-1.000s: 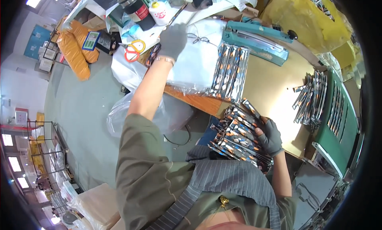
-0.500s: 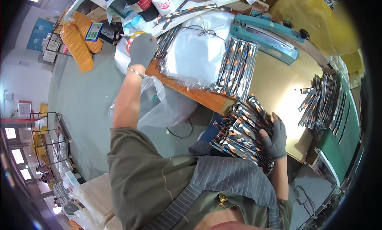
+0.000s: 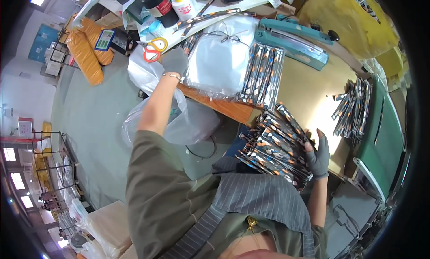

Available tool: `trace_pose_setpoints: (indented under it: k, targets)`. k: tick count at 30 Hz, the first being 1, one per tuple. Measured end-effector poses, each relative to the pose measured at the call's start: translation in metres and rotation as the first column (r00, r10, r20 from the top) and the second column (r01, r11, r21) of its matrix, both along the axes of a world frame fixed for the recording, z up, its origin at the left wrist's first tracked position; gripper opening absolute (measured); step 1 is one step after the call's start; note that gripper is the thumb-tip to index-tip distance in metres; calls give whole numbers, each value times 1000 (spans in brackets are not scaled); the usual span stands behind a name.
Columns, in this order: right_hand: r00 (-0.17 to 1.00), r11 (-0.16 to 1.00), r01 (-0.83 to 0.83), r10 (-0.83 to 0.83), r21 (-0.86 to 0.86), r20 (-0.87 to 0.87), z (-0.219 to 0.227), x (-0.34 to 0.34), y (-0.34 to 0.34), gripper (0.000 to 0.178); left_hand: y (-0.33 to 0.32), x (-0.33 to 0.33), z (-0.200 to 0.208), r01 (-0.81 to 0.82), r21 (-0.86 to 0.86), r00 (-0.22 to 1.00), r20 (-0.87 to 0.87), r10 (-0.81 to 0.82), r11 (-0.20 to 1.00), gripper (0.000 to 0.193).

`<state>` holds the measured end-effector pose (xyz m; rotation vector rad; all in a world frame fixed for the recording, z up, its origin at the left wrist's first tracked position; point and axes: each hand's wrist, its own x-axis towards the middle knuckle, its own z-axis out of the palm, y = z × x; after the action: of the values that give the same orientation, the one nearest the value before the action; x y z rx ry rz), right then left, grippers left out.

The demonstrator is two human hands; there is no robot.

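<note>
A loose pile of narrow black strips with orange, white and blue patterns point(image 3: 273, 147) lies across my lap. Against its right side rests my right hand point(image 3: 319, 158) in a grey half-finger glove, with thumb and fingers apart. My left hand point(image 3: 174, 62), also gloved, is by the left edge of a stack of clear plastic bags point(image 3: 219, 62); its fingers are blurred and partly hidden. Just left of it lie scissors with orange and yellow handles point(image 3: 152, 56). A row of the same strips point(image 3: 262, 75) sits along the right side of the bag stack.
A teal bag sealer point(image 3: 293, 46) stands at the back right. More strips point(image 3: 354, 109) lie beside a green conveyor belt point(image 3: 383, 138). A bottle point(image 3: 184, 7) and a dark jar point(image 3: 159, 6) stand at the back. Clear plastic point(image 3: 192, 120) hangs below the wooden edge point(image 3: 224, 107).
My left hand has moved right and toward me, away from the scissors, which now show fully. My right hand has shifted slightly right along the pile. Fewer strips lie on the green belt.
</note>
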<state>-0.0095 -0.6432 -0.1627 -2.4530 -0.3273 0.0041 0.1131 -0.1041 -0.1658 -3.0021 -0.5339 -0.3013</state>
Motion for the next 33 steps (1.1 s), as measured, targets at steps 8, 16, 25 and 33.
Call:
trace_pose_setpoints:
  k: [8,16,25,33]
  targets:
    - [996,1000,6,-6,-2,88,5,3,-11,54,-6,-45,24,170,149,974,128,-189,974,15]
    - [982,991,101,-85,90,-166,-21,31,-43,49,-197,-117,91,778,-234,603,17,-798,583,38]
    - [960,986,170,-166,2,225,22,109,-84,74,-321,-63,54,885,-437,205,59,-977,160,36]
    - [721,680,624,-691,-385,-51,-10,220,-140,110,-452,101,-24,744,-520,601,247,-760,419,64]
